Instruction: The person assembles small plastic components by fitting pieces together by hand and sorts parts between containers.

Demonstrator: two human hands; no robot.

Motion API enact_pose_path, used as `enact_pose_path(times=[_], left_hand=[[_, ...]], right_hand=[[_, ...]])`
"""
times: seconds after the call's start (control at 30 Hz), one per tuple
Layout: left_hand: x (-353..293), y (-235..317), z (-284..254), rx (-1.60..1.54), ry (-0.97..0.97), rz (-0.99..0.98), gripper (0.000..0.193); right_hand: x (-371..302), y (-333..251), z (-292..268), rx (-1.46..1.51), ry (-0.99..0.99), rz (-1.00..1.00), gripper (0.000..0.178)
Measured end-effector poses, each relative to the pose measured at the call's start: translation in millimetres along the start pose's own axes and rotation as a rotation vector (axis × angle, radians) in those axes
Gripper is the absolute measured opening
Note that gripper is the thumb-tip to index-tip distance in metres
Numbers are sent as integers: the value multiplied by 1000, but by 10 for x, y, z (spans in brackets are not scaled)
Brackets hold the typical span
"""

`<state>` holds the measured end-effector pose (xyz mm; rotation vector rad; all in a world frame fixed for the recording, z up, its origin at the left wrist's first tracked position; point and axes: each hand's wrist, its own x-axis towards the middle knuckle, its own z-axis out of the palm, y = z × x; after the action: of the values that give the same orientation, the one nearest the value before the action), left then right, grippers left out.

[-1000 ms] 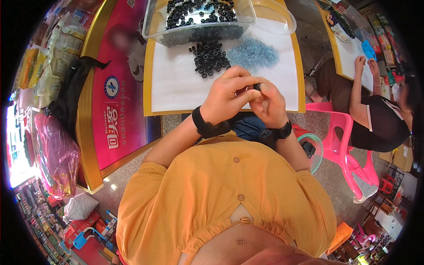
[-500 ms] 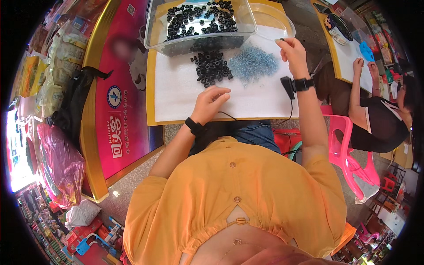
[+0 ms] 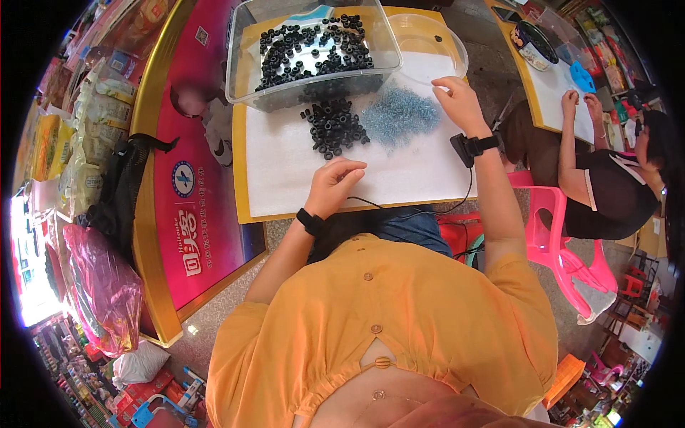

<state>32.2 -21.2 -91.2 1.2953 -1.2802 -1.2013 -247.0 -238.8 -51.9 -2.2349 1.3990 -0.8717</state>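
My left hand [image 3: 334,187] rests at the near side of the white table sheet, its fingers and thumb pressed together; whatever is between them is hidden. Just beyond it lies a heap of small black ring-shaped pieces [image 3: 334,128]. Right of that heap spreads a pile of tiny light-blue, glittering pieces [image 3: 401,118]. My right hand [image 3: 460,103] hovers by the pile's right edge with fingers apart and nothing visible in them. Past it, a single black ring-shaped piece [image 3: 438,38] sits in a shallow round clear tray [image 3: 462,60].
A clear plastic bin [image 3: 314,82] with many more black pieces stands at the table's far left. Beside my right is a pink chair [image 3: 546,207], and another person [image 3: 606,185] works at a second table. A cable [image 3: 428,212] runs along the near table edge.
My right hand has drawn back from the round tray, its fingers opening. The black piece it held now lies in the tray. My left hand stays near the black heap.
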Motion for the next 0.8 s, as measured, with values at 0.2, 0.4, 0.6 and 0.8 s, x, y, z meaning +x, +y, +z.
enact_pose_path(times=[0.2, 0.4, 0.6, 0.8], left_hand=[[-25, -2, 18, 61, 17, 56, 16], [5, 41, 36, 154, 46, 153, 15], [-11, 18, 20, 130, 22, 175, 13], [-39, -20, 23, 79, 52, 220, 13]], right_hand=[[-190, -81, -36, -3, -53, 77, 24], [-351, -318, -27, 31, 48, -9, 24], [-665, -779, 498, 44, -219, -332, 15], [-664, -1098, 754, -42, -248, -314, 13]])
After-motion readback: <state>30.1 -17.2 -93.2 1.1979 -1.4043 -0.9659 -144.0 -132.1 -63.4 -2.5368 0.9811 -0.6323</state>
